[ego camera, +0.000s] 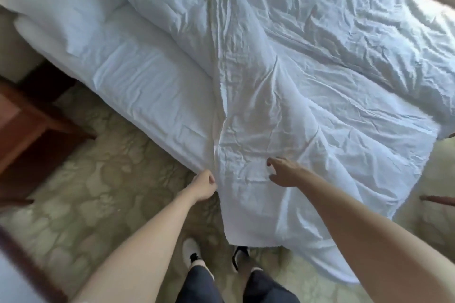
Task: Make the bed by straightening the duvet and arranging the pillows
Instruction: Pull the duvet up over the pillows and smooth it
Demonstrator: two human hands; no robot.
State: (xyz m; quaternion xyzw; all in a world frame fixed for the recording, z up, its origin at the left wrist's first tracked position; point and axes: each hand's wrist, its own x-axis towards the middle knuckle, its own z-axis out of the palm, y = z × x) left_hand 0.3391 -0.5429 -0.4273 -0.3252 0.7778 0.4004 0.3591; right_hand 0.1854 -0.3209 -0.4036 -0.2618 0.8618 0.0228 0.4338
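1. Your left hand point(203, 186) pinches the edge of the crumpled white duvet point(307, 76) at the bed's side.
2. Your right hand point(283, 171) hovers over the hanging fabric, fingers spread.
3. A plump white pillow point(56, 0) lies on the smooth sheet point(138, 81), beside the duvet.

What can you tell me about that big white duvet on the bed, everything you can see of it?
The duvet is white, soft-looking cloth, heavily creased all over. It lies skewed across the bed, leaving a strip of sheet bare toward the pillow. Its near edge hangs over the bedside and reaches down to the patterned carpet by the person's shoes. A long fold runs from the top down to the left hand, which grips that edge. The right hand hovers with spread fingers at the hanging part; whether it touches is unclear.
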